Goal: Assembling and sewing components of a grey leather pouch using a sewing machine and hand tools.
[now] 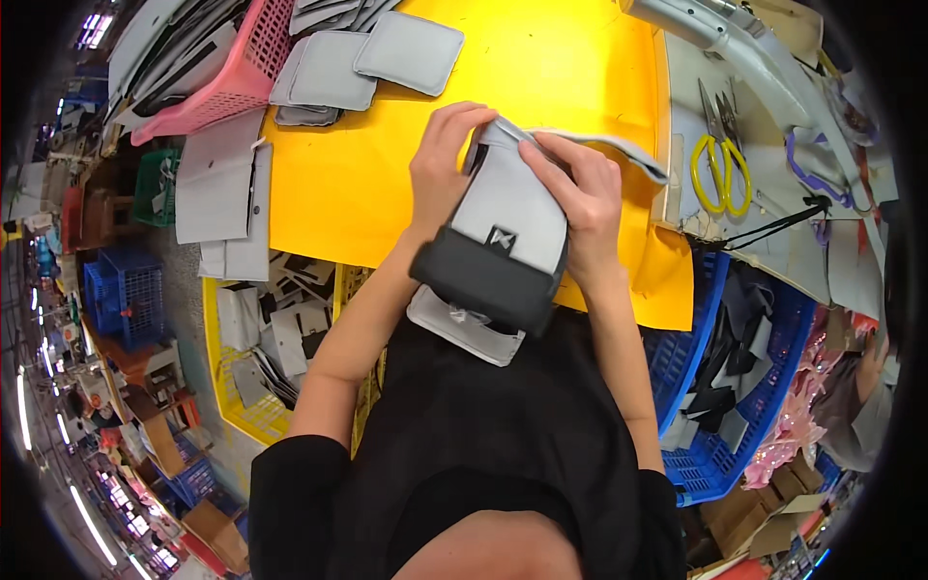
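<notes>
Both my hands hold a grey fabric piece point(507, 193) with a black lower band point(483, 280) and a small black tab, above the edge of the yellow work surface point(338, 174). My left hand point(445, 159) has its fingers curled over the upper left edge. My right hand point(580, 193) grips the upper right side, thumb along the top seam. A grey strip point(638, 159) sticks out behind my right fingers, and a padded grey panel point(459, 338) hangs below the black band.
Stacked grey panels point(406, 53) and a pink basket point(203, 92) are at upper left. Yellow-handled scissors point(710, 174) lie at right beside a metal machine arm point(744, 48). A yellow crate point(242, 401) and blue crate point(715, 454) flank me. A person point(860, 406) is at far right.
</notes>
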The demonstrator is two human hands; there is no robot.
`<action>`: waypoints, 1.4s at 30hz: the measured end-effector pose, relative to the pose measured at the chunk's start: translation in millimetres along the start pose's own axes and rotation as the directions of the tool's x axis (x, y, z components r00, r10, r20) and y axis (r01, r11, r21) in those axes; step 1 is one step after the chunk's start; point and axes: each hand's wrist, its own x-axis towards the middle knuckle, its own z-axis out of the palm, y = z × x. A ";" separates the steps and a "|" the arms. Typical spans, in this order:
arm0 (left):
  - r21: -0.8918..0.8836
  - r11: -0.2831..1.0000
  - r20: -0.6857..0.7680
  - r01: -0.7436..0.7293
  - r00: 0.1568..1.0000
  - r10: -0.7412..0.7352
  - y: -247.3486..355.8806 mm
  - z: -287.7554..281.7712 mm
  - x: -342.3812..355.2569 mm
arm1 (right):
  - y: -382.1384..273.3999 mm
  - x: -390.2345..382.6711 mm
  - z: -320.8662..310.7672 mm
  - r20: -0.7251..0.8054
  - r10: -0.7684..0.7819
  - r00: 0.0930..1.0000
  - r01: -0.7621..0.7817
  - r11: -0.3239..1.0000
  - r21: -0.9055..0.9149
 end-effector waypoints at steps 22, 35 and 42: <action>-0.007 0.924 0.266 -0.381 0.890 0.369 34.5 -8.9 -4.4 | -9.2 -35.1 -17.9 -0.412 0.298 0.861 -0.166 0.931 0.325; -0.417 0.470 0.748 0.778 0.587 -0.309 50.7 -28.5 -31.7 | -6.5 -20.6 -30.9 0.020 0.653 0.757 -0.505 0.566 0.652; -0.371 0.312 0.785 0.875 0.475 -0.398 50.1 -22.1 -32.5 | 3.2 -29.5 -19.0 0.122 0.738 0.663 -0.576 0.398 0.714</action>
